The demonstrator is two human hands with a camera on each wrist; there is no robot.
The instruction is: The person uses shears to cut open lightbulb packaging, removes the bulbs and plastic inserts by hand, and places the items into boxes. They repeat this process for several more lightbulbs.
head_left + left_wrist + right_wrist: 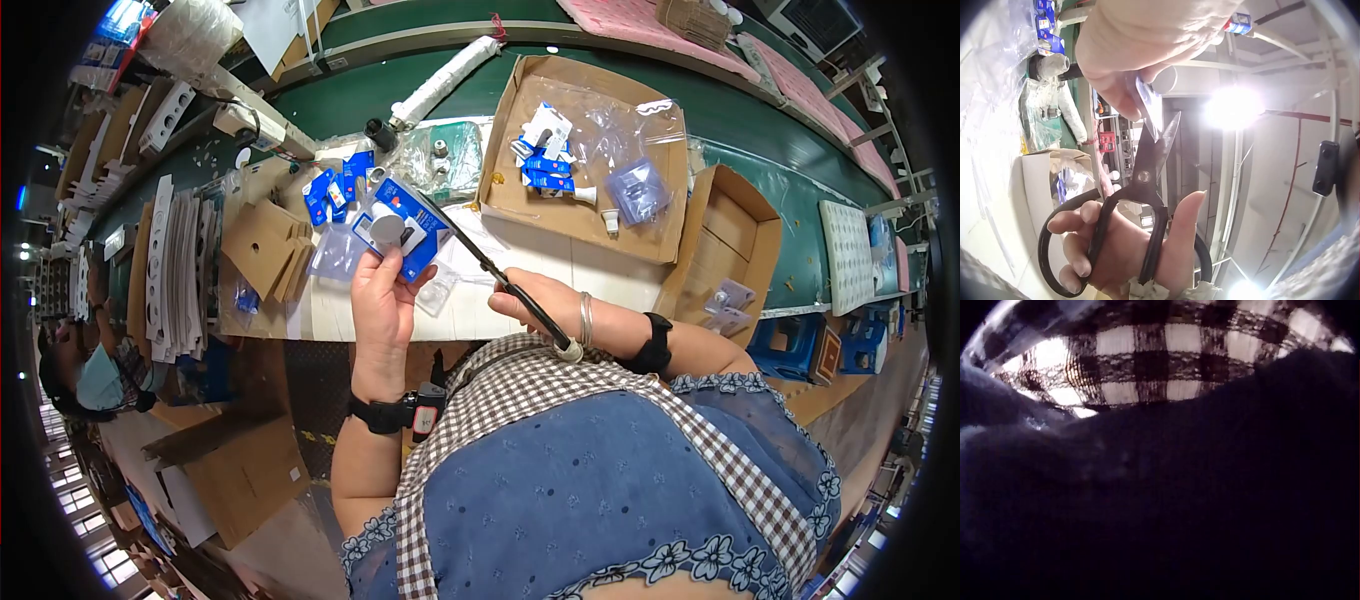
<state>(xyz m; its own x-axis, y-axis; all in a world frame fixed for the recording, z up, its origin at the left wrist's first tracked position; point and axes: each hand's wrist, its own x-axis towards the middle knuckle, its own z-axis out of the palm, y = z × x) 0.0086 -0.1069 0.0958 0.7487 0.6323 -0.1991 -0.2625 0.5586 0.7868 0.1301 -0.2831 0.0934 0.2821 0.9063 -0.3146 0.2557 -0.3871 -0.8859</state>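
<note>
My left hand (384,300) pinches a blue-and-white printed card (424,236) with a round white-grey disc (387,231) on its front. In my right hand (540,304) is a pair of black-handled scissors (492,268), its fingers curled through the handle loop. The left wrist view shows the scissors (1144,175) with parted blades, the card (1149,107) edge-on at their tips. There the right hand (1129,244) is below and the left hand (1147,44) above. Only checked cloth (1147,359) and darkness fill the right wrist view.
A cardboard tray (590,238) holds blue cards, white bulb-like pieces and clear plastic packs. Beside it sits a second cardboard box (757,215). More blue cards (322,197) and brown cardboard pieces (262,250) lie at left. A wrapped roll (447,82) lies behind.
</note>
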